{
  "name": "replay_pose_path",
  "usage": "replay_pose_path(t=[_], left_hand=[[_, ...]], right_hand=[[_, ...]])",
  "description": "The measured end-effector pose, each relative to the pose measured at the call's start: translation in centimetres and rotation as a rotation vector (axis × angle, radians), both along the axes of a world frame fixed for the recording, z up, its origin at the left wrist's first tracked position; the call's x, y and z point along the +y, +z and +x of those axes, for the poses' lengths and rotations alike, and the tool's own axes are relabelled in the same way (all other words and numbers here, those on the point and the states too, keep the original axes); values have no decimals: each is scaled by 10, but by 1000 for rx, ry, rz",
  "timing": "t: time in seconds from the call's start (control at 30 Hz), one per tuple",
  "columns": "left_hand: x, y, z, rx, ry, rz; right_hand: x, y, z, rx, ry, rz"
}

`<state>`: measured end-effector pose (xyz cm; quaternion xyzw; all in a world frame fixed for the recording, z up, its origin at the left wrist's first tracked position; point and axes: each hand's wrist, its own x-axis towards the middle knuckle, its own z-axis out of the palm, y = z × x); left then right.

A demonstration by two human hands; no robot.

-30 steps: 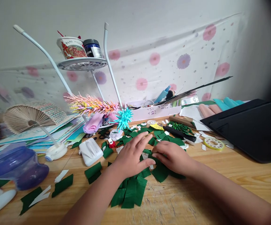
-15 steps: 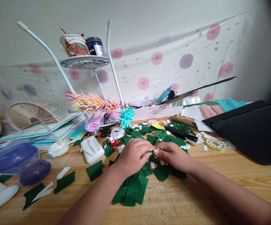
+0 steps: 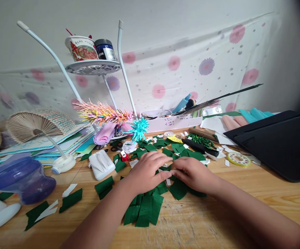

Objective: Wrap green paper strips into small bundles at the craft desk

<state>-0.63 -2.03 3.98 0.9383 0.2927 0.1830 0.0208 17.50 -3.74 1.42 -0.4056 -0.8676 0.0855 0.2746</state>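
My left hand (image 3: 150,172) hovers over a pile of dark green crepe paper pieces (image 3: 144,211), its fingers stretched to the right and its thumb apart from them. Its tips meet my right hand (image 3: 195,174), whose fingers are curled in with the thumb against them. Whatever lies in the right fingers is hidden or too small to name. Green cut pieces (image 3: 178,189) and white paper scraps spread under and behind both hands.
Nearby stand a white case (image 3: 101,165), a red-and-white small bottle (image 3: 124,156), a black pen-like tool (image 3: 200,147) and a yellow tape roll (image 3: 238,159). A black board (image 3: 271,145) lies right. Left are a purple container (image 3: 22,180) and a folding fan (image 3: 38,128). Behind rises a white rack (image 3: 94,67).
My left thumb has parted from its fingers, which now reach further right. My right fingers have curled inward, with the thumb lower. The pieces on the table look the same.
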Motion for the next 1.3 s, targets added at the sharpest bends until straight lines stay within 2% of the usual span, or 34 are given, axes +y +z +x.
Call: replay_pose_path(t=[0.1, 0.2, 0.3, 0.4, 0.47, 0.53, 0.67, 0.8, 0.97, 1.07, 1.2, 1.3], left_hand=[[4, -2, 1, 69, -36, -56], [8, -7, 3, 28, -35, -67], [9, -11, 3, -111, -30, 1], [8, -13, 2, -186, -12, 88], [7, -13, 2, -200, 16, 107], [7, -13, 2, -222, 49, 71], [6, -11, 3, -282, 68, -102], [4, -9, 4, -310, 24, -333], [5, -11, 4, -456, -22, -778], [8, -15, 4, -564, -42, -973], [10, -17, 3, -626, -50, -1139], [9, -14, 2, -613, -35, -1150]], right_hand=[[-1, 1, 1, -80, -38, 46], [-2, 2, -1, -55, -48, 6], [-2, -2, -5, 152, -47, -176], [-2, -5, -9, 370, -116, -350], [-2, -4, -8, 369, -173, -331], [-1, 0, -3, 273, -208, -195], [1, 6, 9, 95, -115, 131], [3, 5, 12, 17, -3, 304], [2, 4, 11, -12, 112, 360], [1, 7, 11, -26, 101, 380], [0, 9, 11, -56, 94, 413], [-1, 9, 11, -69, 124, 434]])
